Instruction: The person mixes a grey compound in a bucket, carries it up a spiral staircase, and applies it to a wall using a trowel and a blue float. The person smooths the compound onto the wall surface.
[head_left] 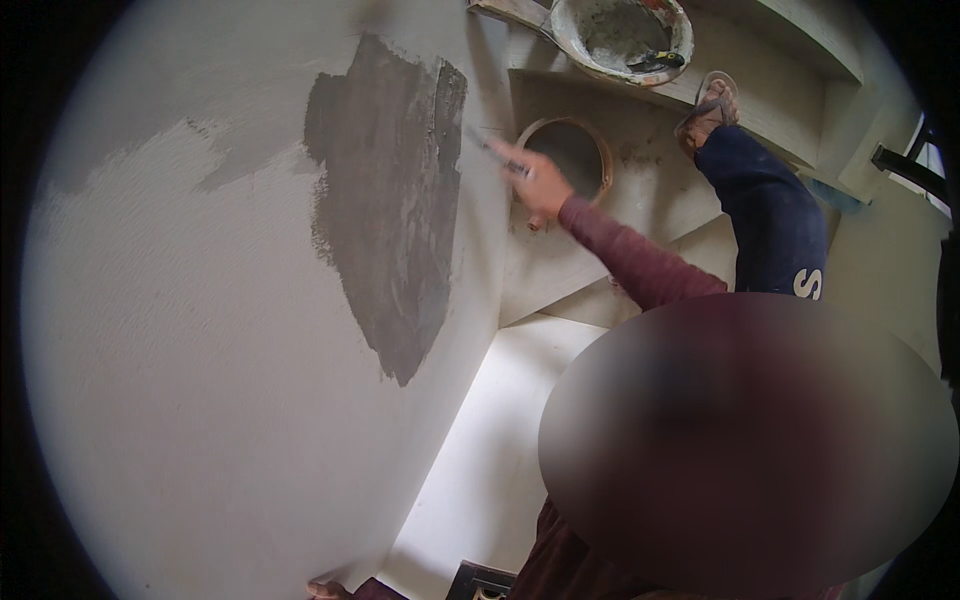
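Observation:
My right hand (540,187), in a maroon sleeve, is closed round the handle of a trowel (490,150). Its thin blade appears almost edge-on and slightly blurred, close to the right side of a dark grey plaster patch (395,210). That patch runs down the pale wall (200,400), with ragged edges and a raised ridge near its upper right. At the bottom edge, only part of my left hand (326,590) shows beside the wall; the picture cuts it off, so its grip is unclear.
A splattered bucket (560,25) of grey mix stands on a step at the top, a black-and-yellow-handled tool inside. Below it is a round brown-rimmed container (603,160). My sandalled foot (712,108) rests on the stairs (660,215). A blurred oval hides the lower right.

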